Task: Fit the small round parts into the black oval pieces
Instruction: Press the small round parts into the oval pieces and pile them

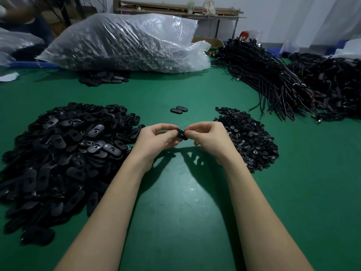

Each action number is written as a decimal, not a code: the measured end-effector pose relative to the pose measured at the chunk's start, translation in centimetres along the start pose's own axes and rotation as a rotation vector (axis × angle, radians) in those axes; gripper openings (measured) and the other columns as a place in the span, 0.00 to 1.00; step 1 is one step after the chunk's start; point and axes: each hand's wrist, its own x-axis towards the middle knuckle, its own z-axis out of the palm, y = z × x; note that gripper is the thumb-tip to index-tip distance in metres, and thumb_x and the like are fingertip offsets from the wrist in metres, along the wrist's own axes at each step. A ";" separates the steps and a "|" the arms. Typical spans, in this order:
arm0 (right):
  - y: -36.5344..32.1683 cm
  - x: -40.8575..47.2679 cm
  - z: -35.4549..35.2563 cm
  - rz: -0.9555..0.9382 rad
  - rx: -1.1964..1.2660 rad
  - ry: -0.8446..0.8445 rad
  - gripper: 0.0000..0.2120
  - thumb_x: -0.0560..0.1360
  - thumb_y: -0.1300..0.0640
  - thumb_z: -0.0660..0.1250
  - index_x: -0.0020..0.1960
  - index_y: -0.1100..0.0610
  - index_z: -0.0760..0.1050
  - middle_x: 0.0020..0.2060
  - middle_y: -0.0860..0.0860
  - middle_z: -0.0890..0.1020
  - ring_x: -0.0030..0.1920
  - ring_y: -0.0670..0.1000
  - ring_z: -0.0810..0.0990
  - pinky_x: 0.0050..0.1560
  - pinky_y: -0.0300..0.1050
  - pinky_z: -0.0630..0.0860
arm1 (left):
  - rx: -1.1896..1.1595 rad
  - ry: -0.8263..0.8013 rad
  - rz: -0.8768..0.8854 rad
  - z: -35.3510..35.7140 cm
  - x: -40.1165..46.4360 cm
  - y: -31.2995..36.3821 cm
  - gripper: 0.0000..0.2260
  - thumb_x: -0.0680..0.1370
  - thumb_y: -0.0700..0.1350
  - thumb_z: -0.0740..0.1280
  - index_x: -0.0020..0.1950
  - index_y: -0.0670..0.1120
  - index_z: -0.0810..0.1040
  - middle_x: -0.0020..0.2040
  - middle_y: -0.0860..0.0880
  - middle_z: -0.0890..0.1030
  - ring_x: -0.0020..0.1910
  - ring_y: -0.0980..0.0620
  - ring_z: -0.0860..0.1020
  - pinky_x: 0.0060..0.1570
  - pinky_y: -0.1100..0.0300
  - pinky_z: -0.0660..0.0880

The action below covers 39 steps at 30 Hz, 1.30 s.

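A: Hands?
B: Met above the green table (pixel 175 192). Left hand (pixel 156 138) and right hand (pixel 210 136) both curled, fingertips pinching one black oval piece (pixel 181 134) between them, clear of the surface.

A: Round part seated?
B: Could not tell; hidden by fingers.

A: Stock?
B: Heap of oval pieces (pixel 64 157) just left of left hand. Pile of small round parts (pixel 248 137) just right of right hand. Two oval pieces (pixel 179 109) side by side beyond the hands. Cable bundles (pixel 273 79) far right; plastic sack (pixel 125 42) far beyond.
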 end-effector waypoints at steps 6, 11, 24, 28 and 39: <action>0.2 0.2 0.0 -0.029 -0.022 -0.010 0.03 0.74 0.56 0.77 0.42 0.50 0.85 0.36 0.42 0.86 0.30 0.33 0.77 0.44 0.38 0.73 | -0.008 0.000 -0.007 0.0 -0.2 0.2 0.05 0.78 0.33 0.70 0.53 0.38 0.83 0.47 0.39 0.86 0.45 0.46 0.87 0.49 0.61 0.82; 0.2 0.1 0.0 -0.017 -0.022 -0.018 0.02 0.74 0.55 0.77 0.45 0.52 0.87 0.39 0.46 0.87 0.37 0.38 0.80 0.46 0.39 0.73 | -0.012 -0.011 -0.002 0.0 -0.2 0.1 0.06 0.77 0.33 0.70 0.53 0.37 0.83 0.47 0.39 0.86 0.46 0.45 0.86 0.50 0.61 0.82; 0.1 0.1 0.2 -0.051 -0.092 0.076 0.07 0.71 0.47 0.80 0.45 0.47 0.85 0.38 0.44 0.87 0.38 0.40 0.83 0.37 0.33 0.73 | -0.091 -0.014 -0.013 0.0 -0.3 0.4 0.04 0.78 0.31 0.69 0.49 0.38 0.82 0.45 0.40 0.87 0.45 0.46 0.87 0.46 0.64 0.82; 0.2 0.1 0.2 -0.027 -0.036 0.010 0.08 0.72 0.47 0.79 0.47 0.50 0.86 0.40 0.47 0.88 0.36 0.41 0.80 0.46 0.42 0.77 | -0.123 -0.032 -0.034 -0.2 -0.3 0.7 0.05 0.78 0.30 0.69 0.50 0.37 0.81 0.46 0.38 0.86 0.47 0.44 0.86 0.47 0.63 0.82; 0.2 0.1 -0.3 -0.047 -0.082 -0.061 0.02 0.73 0.55 0.78 0.44 0.50 0.87 0.37 0.43 0.87 0.34 0.34 0.80 0.42 0.33 0.72 | 0.029 -0.030 -0.005 -0.4 -0.3 0.3 0.06 0.74 0.31 0.73 0.47 0.40 0.80 0.44 0.39 0.86 0.43 0.46 0.87 0.44 0.63 0.81</action>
